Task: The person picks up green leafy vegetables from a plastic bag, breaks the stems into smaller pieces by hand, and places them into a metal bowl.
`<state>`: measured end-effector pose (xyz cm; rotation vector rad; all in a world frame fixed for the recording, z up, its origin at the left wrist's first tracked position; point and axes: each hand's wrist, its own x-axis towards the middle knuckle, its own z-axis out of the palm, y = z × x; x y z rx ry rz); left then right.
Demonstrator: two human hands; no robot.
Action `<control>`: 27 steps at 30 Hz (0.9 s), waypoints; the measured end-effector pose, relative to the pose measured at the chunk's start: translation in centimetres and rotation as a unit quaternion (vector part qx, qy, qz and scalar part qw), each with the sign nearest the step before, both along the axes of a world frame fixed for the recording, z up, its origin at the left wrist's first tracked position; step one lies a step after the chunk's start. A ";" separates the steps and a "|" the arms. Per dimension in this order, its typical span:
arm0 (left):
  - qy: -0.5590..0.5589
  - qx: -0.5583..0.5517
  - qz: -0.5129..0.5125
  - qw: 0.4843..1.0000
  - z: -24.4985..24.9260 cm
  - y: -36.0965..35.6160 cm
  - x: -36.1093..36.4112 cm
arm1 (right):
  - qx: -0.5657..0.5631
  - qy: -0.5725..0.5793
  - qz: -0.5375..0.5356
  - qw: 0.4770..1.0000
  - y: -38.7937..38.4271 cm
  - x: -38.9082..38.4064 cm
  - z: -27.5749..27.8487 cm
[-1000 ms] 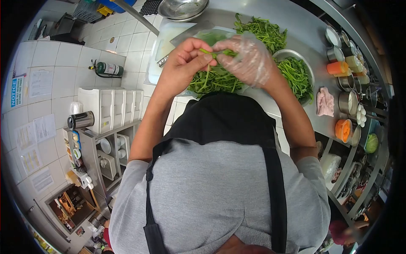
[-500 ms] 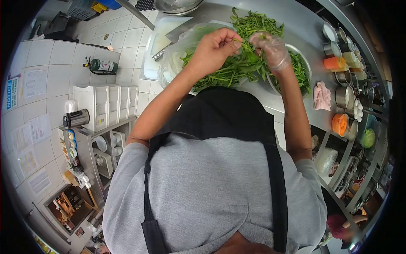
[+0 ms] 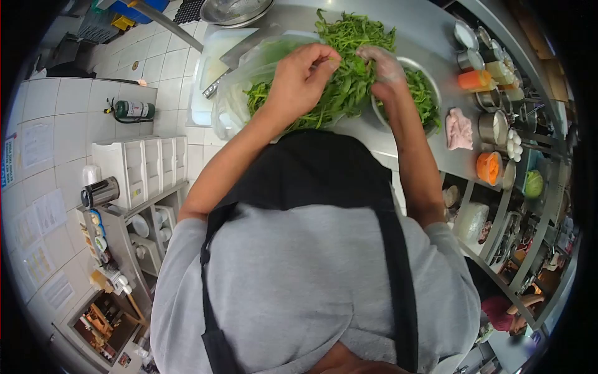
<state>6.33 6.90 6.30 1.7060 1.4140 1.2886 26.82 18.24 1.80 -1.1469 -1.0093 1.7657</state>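
Note:
My bare left hand (image 3: pixel 303 81) is closed in a pinch over the leafy greens, with a thin green stem (image 3: pixel 333 59) at its fingertips. My right hand (image 3: pixel 381 64), in a clear plastic glove, hangs between the pile and the bowl with its fingers bent together; what they hold is hidden. Loose leafy greens (image 3: pixel 349 84) spread below and between both hands, partly on a clear plastic bag (image 3: pixel 225 112). A second heap of greens (image 3: pixel 358 31) lies farther back on the counter. Beside my right wrist, a metal bowl (image 3: pixel 438 93) holds picked greens.
A knife (image 3: pixel 232 62) lies on a white cutting board (image 3: pixel 198 106) at the left. Metal strainers (image 3: pixel 240 11) sit behind it. To the right are a pink cloth (image 3: pixel 459 129), an orange-filled container (image 3: pixel 489 168), eggs (image 3: pixel 514 145) and several pots and bottles. Another person (image 3: pixel 498 311) is at lower right.
The view has shifted, so the scene sits farther left. My right hand has turned and its fingers have moved lower over the greens. The left hand keeps its pinch.

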 end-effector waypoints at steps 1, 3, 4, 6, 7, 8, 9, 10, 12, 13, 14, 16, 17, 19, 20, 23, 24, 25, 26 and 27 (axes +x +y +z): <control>-0.057 -0.011 0.015 0.998 -0.3 -0.3 -0.3 | 0.007 -0.007 0.002 1.000 0.8 1.3 0.3; -0.144 -0.035 0.031 0.988 -1.5 -1.2 -1.3 | -0.079 0.229 0.125 0.962 1.3 5.5 0.4; -0.173 -0.039 0.032 0.984 -2.3 -1.5 -2.4 | -0.029 0.236 0.074 0.969 0.0 5.9 3.0; -0.193 -0.067 0.060 0.977 -4.2 -2.4 -3.5 | -0.019 0.304 0.095 0.948 -0.1 8.2 5.1; -0.171 -0.098 0.032 0.980 -5.8 -3.0 -4.5 | -0.018 0.379 0.125 0.917 0.2 9.7 6.3; -0.152 -0.120 0.026 0.981 -6.5 -3.7 -4.4 | 0.000 0.394 0.120 0.911 0.4 10.8 7.2; -0.153 -0.144 0.012 0.978 -6.7 -4.1 -4.0 | 0.014 0.377 0.111 0.920 0.9 12.3 7.3; -0.186 -0.156 -0.015 0.970 -7.1 -4.2 -3.4 | 0.009 0.430 0.151 0.890 1.7 13.5 7.0; -0.205 -0.159 -0.033 0.965 -7.0 -4.0 -1.5 | 0.022 0.467 0.177 0.866 1.8 15.0 7.1; -0.212 -0.168 -0.034 0.962 -6.7 -4.0 -1.1 | 0.023 0.464 0.173 0.868 1.4 15.5 7.7; -0.158 -0.180 -0.060 0.969 -8.6 -3.5 -1.8 | 0.040 0.422 0.119 0.898 0.8 15.7 8.2; -0.044 -0.156 -0.063 0.985 -6.7 -2.6 -1.0 | 0.079 0.332 0.046 0.939 0.6 16.5 8.6; 0.068 -0.127 -0.068 0.987 -6.2 -2.4 -0.8 | 0.091 0.283 0.062 0.953 1.1 17.8 8.9; 0.056 -0.167 -0.065 0.982 -7.2 -2.3 -1.9 | 0.081 0.164 0.021 0.983 1.2 19.2 10.5; 0.009 -0.174 -0.063 0.983 -7.4 -2.6 -2.4 | 0.101 0.122 0.010 0.987 1.4 20.1 11.3; -0.025 -0.177 -0.056 0.982 -6.9 -3.9 -4.7 | 0.150 0.006 -0.057 0.987 1.7 21.8 12.9; -0.012 -0.194 -0.036 0.980 -6.1 -4.5 -5.5 | 0.198 -0.166 -0.087 0.962 1.4 21.3 13.3; 0.000 -0.209 -0.016 0.978 -5.7 -5.0 -6.1 | 0.241 -0.335 -0.113 0.904 1.0 20.7 13.9; -0.014 -0.207 -0.004 0.978 -6.2 -5.4 -6.9 | 0.335 -0.421 -0.126 0.834 0.8 19.5 13.9; -0.010 -0.209 -0.003 0.978 -6.3 -5.7 -7.4 | 0.333 -0.417 -0.127 0.836 1.1 19.0 12.7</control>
